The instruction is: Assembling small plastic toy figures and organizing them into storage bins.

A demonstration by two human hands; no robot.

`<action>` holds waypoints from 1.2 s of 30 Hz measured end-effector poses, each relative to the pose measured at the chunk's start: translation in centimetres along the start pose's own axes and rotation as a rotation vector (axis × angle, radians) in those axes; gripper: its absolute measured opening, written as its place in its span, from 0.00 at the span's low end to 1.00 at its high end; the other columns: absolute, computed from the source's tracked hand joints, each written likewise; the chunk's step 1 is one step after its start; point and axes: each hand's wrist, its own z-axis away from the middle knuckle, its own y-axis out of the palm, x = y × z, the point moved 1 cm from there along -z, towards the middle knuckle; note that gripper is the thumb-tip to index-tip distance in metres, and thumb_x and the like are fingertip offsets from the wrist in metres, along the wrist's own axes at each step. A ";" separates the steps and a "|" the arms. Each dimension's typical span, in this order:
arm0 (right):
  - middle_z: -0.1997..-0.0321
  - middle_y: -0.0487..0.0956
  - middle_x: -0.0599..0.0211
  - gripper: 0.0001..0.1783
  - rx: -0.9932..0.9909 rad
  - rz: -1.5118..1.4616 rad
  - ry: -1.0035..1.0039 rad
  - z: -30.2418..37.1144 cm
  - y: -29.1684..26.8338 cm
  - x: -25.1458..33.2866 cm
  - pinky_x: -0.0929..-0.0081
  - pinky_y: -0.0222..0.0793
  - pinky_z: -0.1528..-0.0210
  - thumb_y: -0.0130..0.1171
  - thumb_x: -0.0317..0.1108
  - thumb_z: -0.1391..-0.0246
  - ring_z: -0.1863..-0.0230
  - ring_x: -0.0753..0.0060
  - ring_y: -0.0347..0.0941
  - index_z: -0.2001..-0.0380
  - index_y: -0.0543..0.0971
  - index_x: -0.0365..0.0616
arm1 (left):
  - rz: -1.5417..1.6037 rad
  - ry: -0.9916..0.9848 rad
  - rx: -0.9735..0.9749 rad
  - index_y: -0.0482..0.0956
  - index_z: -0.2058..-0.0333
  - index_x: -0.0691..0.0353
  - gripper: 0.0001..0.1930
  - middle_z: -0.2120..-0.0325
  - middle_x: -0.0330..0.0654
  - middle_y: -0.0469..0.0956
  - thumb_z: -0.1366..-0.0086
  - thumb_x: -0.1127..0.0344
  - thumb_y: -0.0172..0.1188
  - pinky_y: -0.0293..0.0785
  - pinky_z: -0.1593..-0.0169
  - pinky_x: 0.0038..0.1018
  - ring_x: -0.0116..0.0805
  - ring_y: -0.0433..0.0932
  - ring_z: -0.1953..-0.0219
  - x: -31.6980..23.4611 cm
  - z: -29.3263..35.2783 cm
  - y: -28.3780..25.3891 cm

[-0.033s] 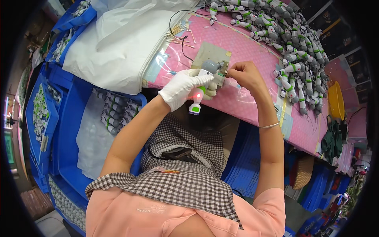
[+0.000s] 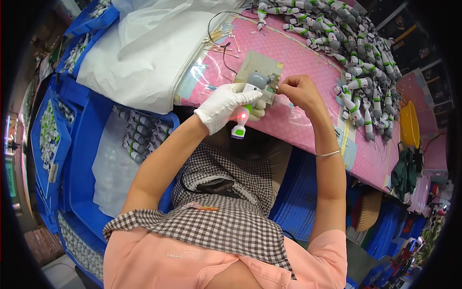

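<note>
My left hand (image 2: 220, 107), in a white glove, is closed around a white-and-green handheld device with a round grey head (image 2: 257, 80). A red light glows on its body, and its narrow white end (image 2: 238, 131) points down toward me past the table edge. The grey head lies against a small metal fixture (image 2: 274, 83) on a grey base plate (image 2: 251, 62). Just right of that fixture, my bare right hand (image 2: 302, 91) is closed with thumb and fingertips together. Whatever it pinches, if anything, is too small to make out.
Many similar devices (image 2: 358, 62) are heaped at the right of the pink table (image 2: 298, 127). Cotton swabs (image 2: 219, 36) and a black cable (image 2: 224, 58) lie beyond the plate. White sheeting (image 2: 130, 62) covers the left side; blue bins (image 2: 79, 159) with more devices stand beside me.
The device in my left hand has shifted very slightly up and to the right. My right hand stays in nearly the same place.
</note>
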 end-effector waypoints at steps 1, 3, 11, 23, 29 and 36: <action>0.86 0.70 0.77 0.13 0.023 0.003 -0.011 0.3 0.0 0.1 0.81 0.54 0.83 0.58 0.38 0.55 0.84 0.85 0.60 0.80 0.80 0.37 | 0.010 0.009 -0.022 0.70 0.53 0.68 0.19 0.66 0.44 0.76 0.36 0.60 0.54 0.76 0.57 0.31 0.35 0.78 0.64 0.4 -0.2 -0.1; 0.87 0.68 0.77 0.16 0.026 0.134 -0.092 0.3 0.0 0.6 0.79 0.53 0.82 0.58 0.41 0.54 0.84 0.84 0.59 0.81 0.79 0.37 | -0.003 0.026 0.064 0.70 0.54 0.68 0.19 0.67 0.44 0.76 0.35 0.58 0.54 0.76 0.59 0.29 0.33 0.77 0.67 1.2 -0.1 -1.0; 0.51 0.75 0.60 0.25 -0.062 -0.148 -0.208 5.9 -4.5 2.9 0.90 0.60 0.77 0.51 0.39 0.41 0.80 0.91 0.62 0.42 0.66 0.42 | -0.788 0.659 -0.784 0.73 0.54 0.63 0.20 0.67 0.41 0.77 0.45 0.64 0.63 0.72 0.77 0.17 0.21 0.75 0.72 -1.7 15.1 -11.0; 0.41 0.68 0.65 0.22 -0.324 -0.077 -0.155 6.4 -14.2 -12.4 0.88 0.62 0.67 0.47 0.24 0.43 0.63 0.79 0.69 0.44 0.69 0.45 | -2.103 0.114 -0.742 0.76 0.71 0.48 0.07 0.68 0.31 0.75 0.49 0.66 0.51 0.63 0.45 0.37 0.27 0.74 0.58 18.0 31.5 -28.7; 0.44 0.71 0.56 0.23 -0.485 -0.193 0.311 6.6 -19.1 -16.2 0.77 0.68 0.55 0.52 0.29 0.46 0.46 0.67 0.69 0.46 0.69 0.38 | -1.844 -0.056 -0.849 0.75 0.67 0.53 0.08 0.70 0.39 0.74 0.48 0.66 0.53 0.71 0.61 0.37 0.39 0.75 0.67 20.6 31.2 -31.3; 0.50 0.74 0.45 0.30 -0.487 0.936 0.065 7.1 -18.4 -19.4 0.64 0.65 0.46 0.57 0.32 0.60 0.50 0.49 0.71 0.48 0.70 0.35 | -1.583 0.179 -1.123 0.76 0.54 0.63 0.19 0.58 0.50 0.75 0.43 0.61 0.55 0.65 0.46 0.35 0.46 0.71 0.52 17.5 28.5 -29.1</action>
